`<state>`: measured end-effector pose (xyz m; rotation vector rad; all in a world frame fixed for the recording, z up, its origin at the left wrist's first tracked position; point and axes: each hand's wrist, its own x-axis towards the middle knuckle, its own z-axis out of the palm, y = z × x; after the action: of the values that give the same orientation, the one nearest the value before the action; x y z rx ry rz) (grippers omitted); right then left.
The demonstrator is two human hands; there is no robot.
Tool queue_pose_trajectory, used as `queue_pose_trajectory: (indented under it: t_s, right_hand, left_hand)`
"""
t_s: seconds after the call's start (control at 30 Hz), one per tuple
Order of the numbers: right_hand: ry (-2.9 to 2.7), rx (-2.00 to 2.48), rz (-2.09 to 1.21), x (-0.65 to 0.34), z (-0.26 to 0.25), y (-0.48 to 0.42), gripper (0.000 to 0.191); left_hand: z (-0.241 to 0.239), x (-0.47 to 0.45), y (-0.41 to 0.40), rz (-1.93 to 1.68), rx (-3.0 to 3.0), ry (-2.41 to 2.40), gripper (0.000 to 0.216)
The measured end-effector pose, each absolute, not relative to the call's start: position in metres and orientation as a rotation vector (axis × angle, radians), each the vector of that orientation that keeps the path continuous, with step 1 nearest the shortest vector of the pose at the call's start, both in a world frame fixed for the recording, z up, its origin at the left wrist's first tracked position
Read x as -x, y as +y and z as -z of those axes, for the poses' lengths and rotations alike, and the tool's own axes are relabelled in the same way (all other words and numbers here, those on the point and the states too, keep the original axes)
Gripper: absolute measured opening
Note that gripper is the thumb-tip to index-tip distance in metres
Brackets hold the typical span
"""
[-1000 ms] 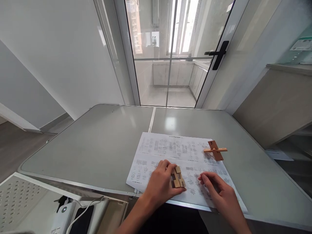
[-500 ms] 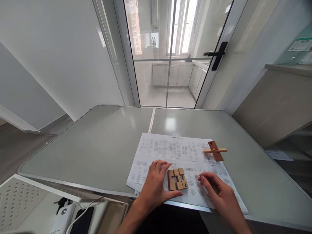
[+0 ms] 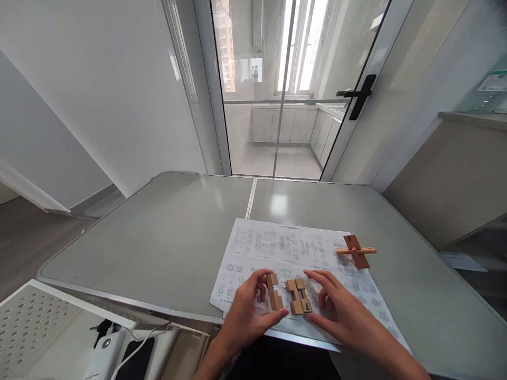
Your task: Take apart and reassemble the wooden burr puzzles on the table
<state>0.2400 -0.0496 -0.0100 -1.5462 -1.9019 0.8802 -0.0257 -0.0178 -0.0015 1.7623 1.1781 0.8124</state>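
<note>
A printed sheet of puzzle diagrams [image 3: 277, 245] lies on the grey table [image 3: 158, 237]. On its near part a notched wooden bar [image 3: 273, 291] lies apart from two joined wooden pieces [image 3: 300, 296], one marked with a number. My left hand [image 3: 245, 311] pinches the single bar between thumb and fingers. My right hand [image 3: 340, 311] rests with spread fingertips against the right side of the joined pieces. An assembled wooden cross puzzle [image 3: 355, 251] stands on the sheet's far right corner, away from both hands.
A white perforated shelf [image 3: 35, 327] sits at the lower left, with a white device, a cable and a dark phone [image 3: 134, 359] beside it. Glass sliding doors [image 3: 285, 89] stand behind the table. A counter [image 3: 455, 179] runs along the right.
The wooden block has come apart: my left hand has slid one bar to the left, and my right hand has moved in to the remaining two pieces.
</note>
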Motion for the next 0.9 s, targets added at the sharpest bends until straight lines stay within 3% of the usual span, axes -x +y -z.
queue_pose_trajectory:
  t_s: [0.13, 0.4, 0.9]
  right_hand:
    - [-1.955, 1.555, -0.859, -0.237, 0.013, -0.044, 0.069]
    - [-1.896, 1.52, -0.882, -0.235, 0.004, -0.04, 0.046]
    - [-1.36, 1.336, -1.129, -0.187, 0.011, -0.047, 0.063]
  left_hand:
    - [0.004, 0.025, -0.018, -0.809, -1.743, 1.193, 0.066]
    - [0.01, 0.026, -0.015, -0.864, -1.666, 1.117, 0.066]
    - [0.002, 0.032, -0.016, -0.912, -1.535, 1.015, 0.065]
